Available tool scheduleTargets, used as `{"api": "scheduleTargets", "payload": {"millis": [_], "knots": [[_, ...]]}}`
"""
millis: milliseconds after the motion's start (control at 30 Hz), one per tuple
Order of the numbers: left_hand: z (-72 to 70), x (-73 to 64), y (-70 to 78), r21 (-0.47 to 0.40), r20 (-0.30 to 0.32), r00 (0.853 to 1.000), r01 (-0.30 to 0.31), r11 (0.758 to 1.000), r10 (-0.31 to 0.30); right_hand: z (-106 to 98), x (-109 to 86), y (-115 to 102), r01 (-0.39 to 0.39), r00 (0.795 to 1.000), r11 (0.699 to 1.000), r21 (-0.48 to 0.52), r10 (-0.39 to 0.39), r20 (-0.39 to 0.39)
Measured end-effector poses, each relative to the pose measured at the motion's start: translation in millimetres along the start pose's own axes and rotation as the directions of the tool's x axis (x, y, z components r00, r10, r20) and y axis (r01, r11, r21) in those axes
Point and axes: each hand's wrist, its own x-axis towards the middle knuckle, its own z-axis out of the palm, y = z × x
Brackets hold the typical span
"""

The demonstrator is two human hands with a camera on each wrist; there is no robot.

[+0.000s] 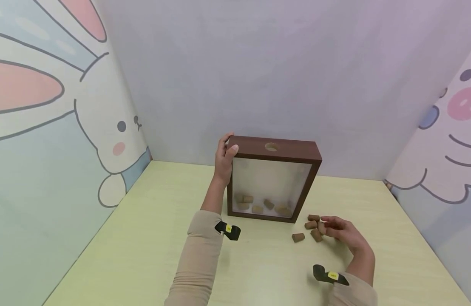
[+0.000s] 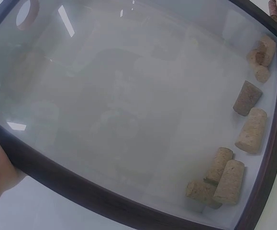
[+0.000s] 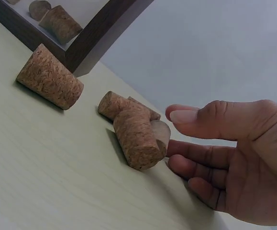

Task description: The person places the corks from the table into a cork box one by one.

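My left hand [image 1: 224, 159] grips the upper left corner of a dark brown wooden frame box [image 1: 275, 148], thumb over its top edge. The box stands upright, with a clear front panel [image 2: 114, 96] and a round hole [image 1: 271, 147] in its top. Several cork stoppers [image 2: 252, 130] lie along the bottom inside it. Right of the box, my right hand [image 1: 346, 233] reaches to a small group of loose corks [image 3: 137, 139]. Its thumb and fingers are parted, with the fingertips right at a pale-ended cork [image 3: 161, 133] behind the nearest one.
A single cork [image 1: 298, 237] lies apart from the group, near the box's lower right corner. The pale yellow table [image 1: 174, 199] runs back to a light grey wall [image 1: 258, 76]. Cartoon-printed panels [image 1: 105, 140] stand at both sides.
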Motion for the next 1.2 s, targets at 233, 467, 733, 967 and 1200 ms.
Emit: {"api": "scheduleTargets", "payload": {"millis": [233,467,733,967,1200], "knots": [[1.6,-2.2,5.5,0.001,0.010,1.000,0.004,1.000,-0.004,2,2.2,2,-0.005,1.000,0.999,-0.038,0.005,0.004],[1.5,-3.2,6.6,0.005,0.008,1.000,0.003,1.000,-0.003,6,3.0,1,0.002,1.000,0.991,-0.134,-0.005,-0.028],[1.3,-4.7,5.9,-0.004,0.018,1.000,-0.002,1.000,0.002,7,1.8,2,-0.032,0.997,0.974,-0.225,0.016,-0.071],[1.5,-3.0,6.0,-0.005,0.017,1.000,-0.006,1.000,0.006,5,-5.4,-5,-0.011,0.994,0.967,-0.254,-0.016,-0.106],[-1.1,-3.9,6.9,-0.001,0.013,1.000,0.009,1.000,-0.009,4,-8.7,-10,0.001,0.995,0.971,-0.240,-0.026,-0.100]]}}
